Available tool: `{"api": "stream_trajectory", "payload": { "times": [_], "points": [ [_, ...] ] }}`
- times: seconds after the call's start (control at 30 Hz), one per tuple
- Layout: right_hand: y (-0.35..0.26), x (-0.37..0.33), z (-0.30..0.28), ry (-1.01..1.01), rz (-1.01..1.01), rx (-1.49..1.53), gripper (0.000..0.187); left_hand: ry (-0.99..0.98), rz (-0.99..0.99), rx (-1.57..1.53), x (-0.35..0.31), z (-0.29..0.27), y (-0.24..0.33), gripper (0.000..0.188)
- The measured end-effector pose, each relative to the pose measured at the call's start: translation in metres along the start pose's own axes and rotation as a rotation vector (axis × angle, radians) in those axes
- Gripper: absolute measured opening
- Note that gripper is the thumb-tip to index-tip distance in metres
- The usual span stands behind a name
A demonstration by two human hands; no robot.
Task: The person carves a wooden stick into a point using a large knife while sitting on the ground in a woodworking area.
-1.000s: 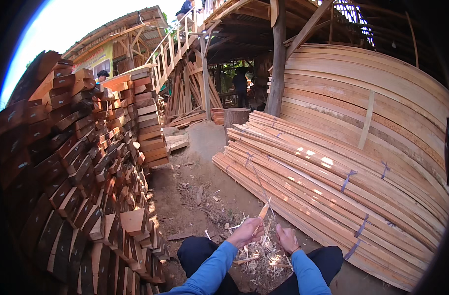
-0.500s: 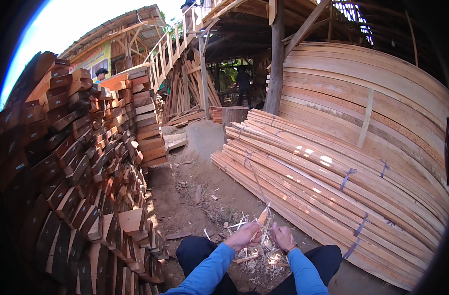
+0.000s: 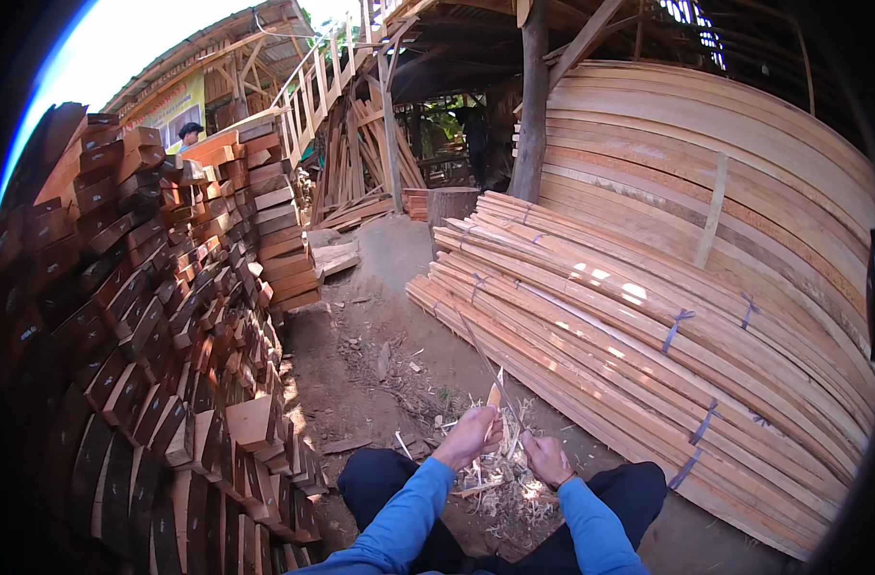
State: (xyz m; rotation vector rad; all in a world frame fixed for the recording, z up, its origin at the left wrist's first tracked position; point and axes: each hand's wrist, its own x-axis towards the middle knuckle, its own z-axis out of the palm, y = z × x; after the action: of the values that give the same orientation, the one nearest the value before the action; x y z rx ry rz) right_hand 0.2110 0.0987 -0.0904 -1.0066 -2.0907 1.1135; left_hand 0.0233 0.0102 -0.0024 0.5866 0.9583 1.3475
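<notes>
Between my knees, my left hand [image 3: 472, 438] is closed around a short piece of wood [image 3: 496, 392], whose pale, tapered end points up and away from me. My right hand [image 3: 548, 460] grips the handle end of a long, thin machete [image 3: 485, 356]; the handle itself is hidden by my fingers. The blade slants forward and left, passing close to the right side of the wood. Whether its edge touches the wood I cannot tell. Below both hands, pale wood shavings [image 3: 510, 506] lie heaped on the dirt.
Stacked timber blocks [image 3: 193, 431] rise close on my left. Bundles of long wooden strips [image 3: 590, 345], tied with purple strips, lie on my right, before a high stack of planks [image 3: 782, 163]. Farther off are a wooden post [image 3: 531, 115], a stump [image 3: 453, 203] and a person [image 3: 190, 135].
Relative to my knees, the wood and my left hand have shifted left and slightly away. My right hand has moved slightly left and up with the machete. The view has tilted slightly.
</notes>
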Motion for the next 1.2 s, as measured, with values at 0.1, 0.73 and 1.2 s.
{"api": "stream_trajectory", "payload": {
  "times": [0.1, 0.73, 1.2],
  "points": [
    [0.011, 0.004, -0.007, 0.038, 0.075, -0.067, 0.067, -0.174, -0.057, 0.087, -0.006, 0.0, -0.009, 0.032],
    [-0.017, -0.001, -0.019, 0.012, 0.033, 0.019, 0.06, -0.144, -0.044, 0.068, 0.001, 0.005, -0.011, 0.037],
    [-0.019, 0.001, -0.01, -0.008, 0.025, 0.01, 0.064, -0.018, 0.039, -0.085, 0.008, 0.001, -0.006, 0.034]
  ]
}}
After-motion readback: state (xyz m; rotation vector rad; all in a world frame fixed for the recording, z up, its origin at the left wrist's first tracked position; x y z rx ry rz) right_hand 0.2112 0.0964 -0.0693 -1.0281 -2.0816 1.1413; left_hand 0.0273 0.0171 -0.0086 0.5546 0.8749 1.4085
